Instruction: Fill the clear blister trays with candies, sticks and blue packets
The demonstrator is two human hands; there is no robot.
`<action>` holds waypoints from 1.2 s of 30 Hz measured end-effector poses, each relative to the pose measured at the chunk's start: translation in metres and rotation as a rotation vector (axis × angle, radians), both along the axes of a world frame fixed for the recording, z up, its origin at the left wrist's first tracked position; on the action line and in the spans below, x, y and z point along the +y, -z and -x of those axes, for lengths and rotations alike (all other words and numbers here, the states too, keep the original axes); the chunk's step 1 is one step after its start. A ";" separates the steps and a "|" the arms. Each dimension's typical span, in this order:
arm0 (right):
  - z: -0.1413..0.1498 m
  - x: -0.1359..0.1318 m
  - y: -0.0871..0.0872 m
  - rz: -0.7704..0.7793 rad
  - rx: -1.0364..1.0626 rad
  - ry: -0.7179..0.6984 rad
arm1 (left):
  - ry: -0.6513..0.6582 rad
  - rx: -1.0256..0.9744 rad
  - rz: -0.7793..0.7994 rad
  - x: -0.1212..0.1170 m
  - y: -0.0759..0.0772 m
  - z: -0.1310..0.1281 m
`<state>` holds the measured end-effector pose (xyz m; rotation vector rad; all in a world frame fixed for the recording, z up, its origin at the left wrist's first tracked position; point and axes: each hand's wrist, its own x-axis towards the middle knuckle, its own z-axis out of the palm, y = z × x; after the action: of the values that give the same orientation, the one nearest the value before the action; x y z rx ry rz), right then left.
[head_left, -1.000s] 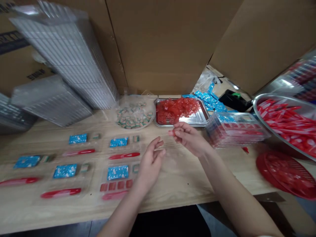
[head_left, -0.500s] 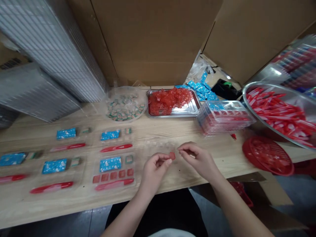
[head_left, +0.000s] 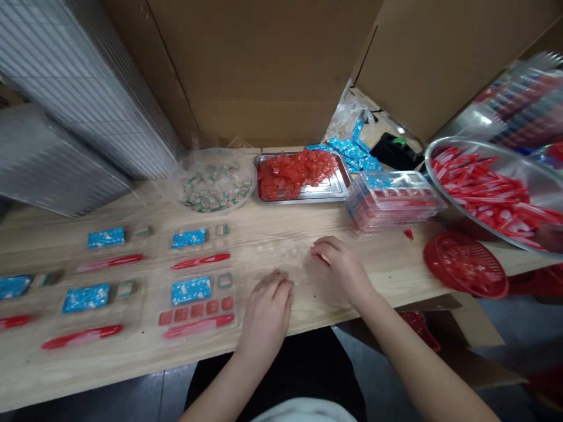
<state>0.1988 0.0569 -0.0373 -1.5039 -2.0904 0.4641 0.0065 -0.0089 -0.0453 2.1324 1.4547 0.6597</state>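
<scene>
My left hand [head_left: 266, 310] rests palm down on the wooden table, fingers curled, at the near edge of a clear plastic blister tray [head_left: 275, 258]. My right hand [head_left: 338, 268] sits on that same tray's right side, its fingertips curled downward and hiding whatever lies under them. No red square shows in either hand. Just left of my left hand lies a filled blister with a blue packet [head_left: 190, 291], a row of red squares [head_left: 196, 310] and a red plastic stick [head_left: 197, 327].
More blisters with blue packets and red sticks lie to the left. Behind them stand a round tray of small green-and-white pieces [head_left: 215, 187] and a steel tray of red squares [head_left: 303, 190]. To the right are stacked filled blisters [head_left: 393, 200], a steel bowl of red sticks [head_left: 444, 146] and a red basket [head_left: 466, 264].
My hands have dropped from mid-air onto the table and moved apart. The red square once pinched between them no longer shows. The view has turned slightly, shifting everything left.
</scene>
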 end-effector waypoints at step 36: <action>-0.012 0.018 0.000 0.203 0.201 0.080 | 0.039 0.118 -0.144 -0.003 0.019 0.001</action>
<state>0.2107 0.0751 -0.0376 -1.5748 -1.8662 0.7830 0.0059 -0.0116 -0.0645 2.3398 1.4614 0.6515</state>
